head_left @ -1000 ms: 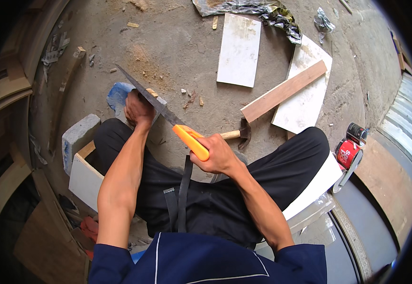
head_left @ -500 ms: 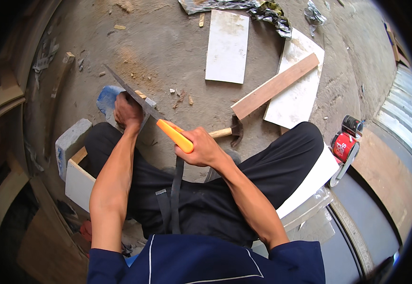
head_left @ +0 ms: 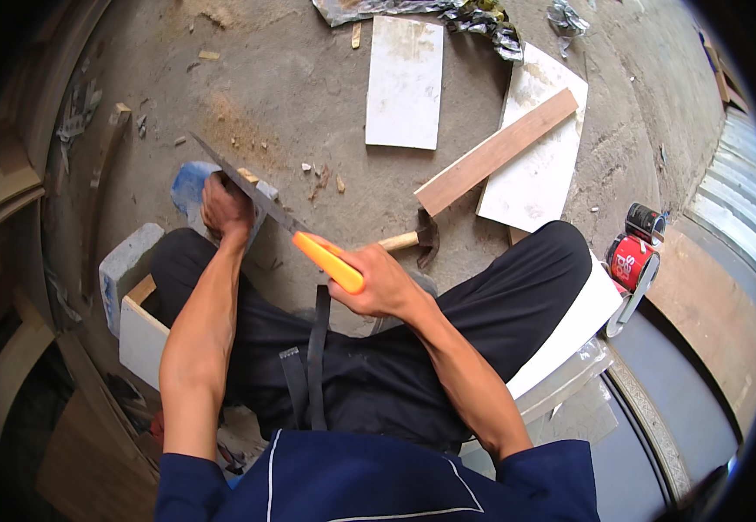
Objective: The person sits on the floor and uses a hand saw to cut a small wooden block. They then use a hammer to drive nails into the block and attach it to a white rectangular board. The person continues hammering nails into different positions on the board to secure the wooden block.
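In the head view, the right hand [head_left: 373, 278] is wrapped firmly around the orange handle [head_left: 330, 263] of a handsaw [head_left: 275, 211]. The blade slants away to the upper left and passes just beside the left hand [head_left: 228, 209]. The left hand's fingers are bent, but the palm side is hidden, so whether it grips anything cannot be told. A small light wood offcut [head_left: 248, 176] shows just past the blade, near the left knuckles, and a blue-stained block [head_left: 189, 185] stands at that hand's outer side.

All this is above a dusty concrete floor [head_left: 326, 96]. Beyond the right hand lies a claw hammer [head_left: 399, 241], its head turned toward the right knee, the end of its shaft hidden behind the hand. Farther off, a white panel [head_left: 404, 83] lies flat; a second, larger white panel [head_left: 539, 170] lies to its right. A brown wooden plank [head_left: 499, 152] crosses the larger panel, its upper end near that panel's right edge, its lower end projecting past the left edge.

Crumpled foil [head_left: 491, 30] lies near the larger panel's upper left corner. Outside the right knee are a black can [head_left: 646, 224] and a red can [head_left: 630, 261]; outside the left knee is a grey block [head_left: 130, 265].
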A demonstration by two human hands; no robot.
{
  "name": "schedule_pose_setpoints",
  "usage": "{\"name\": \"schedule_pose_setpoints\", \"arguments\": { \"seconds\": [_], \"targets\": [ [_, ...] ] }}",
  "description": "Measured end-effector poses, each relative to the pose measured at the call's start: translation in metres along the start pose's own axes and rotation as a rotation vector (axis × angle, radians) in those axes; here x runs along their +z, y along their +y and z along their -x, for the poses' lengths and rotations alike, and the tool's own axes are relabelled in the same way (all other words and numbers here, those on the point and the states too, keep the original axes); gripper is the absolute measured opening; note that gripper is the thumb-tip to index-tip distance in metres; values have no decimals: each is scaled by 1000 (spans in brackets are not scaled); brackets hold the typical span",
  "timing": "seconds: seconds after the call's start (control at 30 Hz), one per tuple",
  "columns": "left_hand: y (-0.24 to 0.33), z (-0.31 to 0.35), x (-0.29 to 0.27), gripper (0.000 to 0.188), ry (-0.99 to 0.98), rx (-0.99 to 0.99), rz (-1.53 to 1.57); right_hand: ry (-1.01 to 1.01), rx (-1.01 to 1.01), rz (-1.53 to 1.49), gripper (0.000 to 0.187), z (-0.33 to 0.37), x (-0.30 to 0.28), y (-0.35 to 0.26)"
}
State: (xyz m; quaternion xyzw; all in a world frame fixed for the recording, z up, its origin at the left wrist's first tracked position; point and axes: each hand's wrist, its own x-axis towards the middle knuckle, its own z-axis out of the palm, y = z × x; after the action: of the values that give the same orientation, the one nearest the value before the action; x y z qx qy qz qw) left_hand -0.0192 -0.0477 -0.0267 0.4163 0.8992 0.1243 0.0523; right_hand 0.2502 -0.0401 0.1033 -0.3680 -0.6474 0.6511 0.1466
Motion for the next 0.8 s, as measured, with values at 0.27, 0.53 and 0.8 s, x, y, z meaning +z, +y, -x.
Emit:
{"name": "schedule_pose_setpoints", "arguments": {
  "seconds": [0.27,0.53,0.8],
  "targets": [
    [0,0,2,18,14,3,0,26,-65,37,21,-19,6,6],
    [7,-3,-1,20,-4,-61,-3,11,-10,38,17,-11,-7,2],
    [4,-5,-1,24,-38,-49,-15,7,-27,12,16,5,-8,5]
  ]
}}
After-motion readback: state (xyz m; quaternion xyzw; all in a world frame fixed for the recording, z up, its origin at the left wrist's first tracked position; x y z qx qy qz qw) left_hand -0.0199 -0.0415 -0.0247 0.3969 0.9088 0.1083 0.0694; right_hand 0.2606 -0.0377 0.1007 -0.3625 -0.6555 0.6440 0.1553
